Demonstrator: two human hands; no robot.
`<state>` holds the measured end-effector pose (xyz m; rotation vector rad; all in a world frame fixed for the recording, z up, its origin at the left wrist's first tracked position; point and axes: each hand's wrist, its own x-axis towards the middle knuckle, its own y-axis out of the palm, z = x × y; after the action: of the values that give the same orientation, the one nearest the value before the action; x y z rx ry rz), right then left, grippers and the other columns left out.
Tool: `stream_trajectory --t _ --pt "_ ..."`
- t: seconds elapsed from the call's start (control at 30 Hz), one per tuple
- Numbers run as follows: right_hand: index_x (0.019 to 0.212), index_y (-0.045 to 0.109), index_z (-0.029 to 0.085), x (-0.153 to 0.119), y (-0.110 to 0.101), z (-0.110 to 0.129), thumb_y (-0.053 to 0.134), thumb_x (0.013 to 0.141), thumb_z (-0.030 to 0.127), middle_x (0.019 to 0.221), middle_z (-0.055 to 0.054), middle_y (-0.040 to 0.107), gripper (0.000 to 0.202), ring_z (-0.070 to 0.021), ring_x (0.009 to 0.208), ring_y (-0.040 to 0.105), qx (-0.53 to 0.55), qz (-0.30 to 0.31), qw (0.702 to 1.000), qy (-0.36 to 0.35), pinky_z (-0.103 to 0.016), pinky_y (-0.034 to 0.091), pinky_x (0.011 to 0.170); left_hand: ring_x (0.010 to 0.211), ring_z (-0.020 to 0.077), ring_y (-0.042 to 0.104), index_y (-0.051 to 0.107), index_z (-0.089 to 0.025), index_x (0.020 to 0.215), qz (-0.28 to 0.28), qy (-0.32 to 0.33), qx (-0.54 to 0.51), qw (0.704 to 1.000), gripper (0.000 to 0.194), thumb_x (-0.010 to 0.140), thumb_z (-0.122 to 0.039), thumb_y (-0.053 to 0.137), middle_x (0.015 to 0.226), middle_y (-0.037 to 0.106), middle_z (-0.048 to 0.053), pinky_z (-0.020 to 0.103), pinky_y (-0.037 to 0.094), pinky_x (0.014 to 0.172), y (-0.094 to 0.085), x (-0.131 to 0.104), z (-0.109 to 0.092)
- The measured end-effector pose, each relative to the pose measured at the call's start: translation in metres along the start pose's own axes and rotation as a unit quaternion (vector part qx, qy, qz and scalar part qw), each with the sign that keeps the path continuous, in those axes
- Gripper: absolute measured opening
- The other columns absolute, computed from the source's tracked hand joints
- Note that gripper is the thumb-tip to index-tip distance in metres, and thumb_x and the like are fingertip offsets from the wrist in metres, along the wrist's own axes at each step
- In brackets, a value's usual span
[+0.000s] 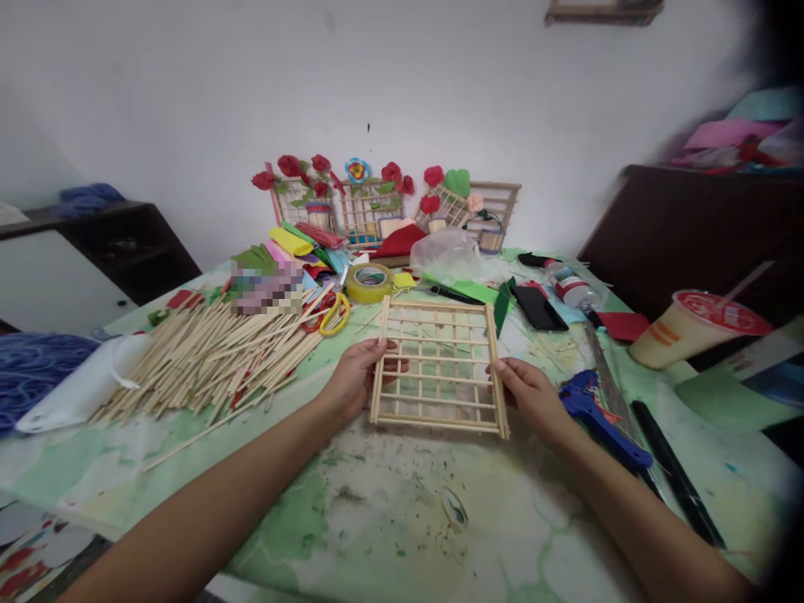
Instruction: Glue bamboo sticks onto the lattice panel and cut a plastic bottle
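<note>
A square lattice frame of pale wooden sticks (440,358) is held tilted up over the middle of the table. My left hand (355,377) grips its left edge, thumb in front and fingers reaching behind the bars. On the opposite edge, my right hand (531,394) holds the frame the same way, its thumb on the near side. To the left lies a large pile of loose wooden sticks (207,360). A blue glue gun (600,419) rests just right of my right hand.
Yellow-handled scissors (335,315) and a tape roll (369,282) lie behind the frame. Finished lattices with red paper flowers (370,201) lean on the wall. A phone (538,307), a bottle (573,285), a drink cup (697,328) and a black rod (677,473) are at right.
</note>
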<state>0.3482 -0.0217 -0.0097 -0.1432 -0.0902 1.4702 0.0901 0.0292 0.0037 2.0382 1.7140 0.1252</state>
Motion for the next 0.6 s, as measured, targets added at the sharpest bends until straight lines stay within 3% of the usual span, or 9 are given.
stream_trajectory --t 0.13,0.3,0.43,0.6 --pt "0.061 0.05 0.019 -0.006 0.007 0.01 0.063 0.069 0.058 0.046 0.007 0.038 0.042 -0.007 0.04 0.031 0.024 0.047 0.999 0.014 -0.022 0.02 0.041 0.064 0.0175 0.068 0.061 -0.013 0.089 0.0 -0.025 0.025 0.999 0.017 0.083 -0.028 0.056 0.075 0.071 0.011 0.024 0.052 0.053 -0.004 0.004 -0.008" --pt "0.061 0.047 0.019 -0.015 0.014 0.021 0.063 0.069 0.055 0.045 0.006 0.043 0.041 -0.0063 0.037 0.034 0.039 0.067 0.996 0.041 -0.021 0.021 0.039 0.066 0.0187 0.068 0.06 -0.014 0.103 0.055 -0.051 0.027 0.997 0.025 0.087 -0.03 0.049 0.082 0.072 0.012 0.026 0.054 0.054 -0.012 0.005 -0.019" --pt "0.063 0.045 0.02 -0.019 0.024 0.015 0.059 0.071 0.059 0.047 0.005 0.047 0.042 -0.0078 0.038 0.04 0.049 0.032 0.997 0.047 -0.021 0.028 0.038 0.078 0.0227 0.069 0.059 -0.009 0.112 0.114 -0.064 -0.057 0.99 0.039 0.09 -0.035 0.04 0.095 0.07 0.017 0.03 0.057 0.062 -0.02 0.007 -0.026" --pt "0.072 0.045 0.021 -0.021 0.036 0.003 0.055 0.075 0.062 0.055 0.006 0.049 0.043 -0.0081 0.043 0.042 0.07 -0.036 0.997 0.029 -0.021 0.032 0.04 0.1 0.0252 0.065 0.06 -0.007 0.109 0.096 -0.042 -0.163 0.981 0.031 0.086 -0.025 0.049 0.105 0.068 0.017 0.032 0.056 0.081 -0.016 0.009 -0.018"
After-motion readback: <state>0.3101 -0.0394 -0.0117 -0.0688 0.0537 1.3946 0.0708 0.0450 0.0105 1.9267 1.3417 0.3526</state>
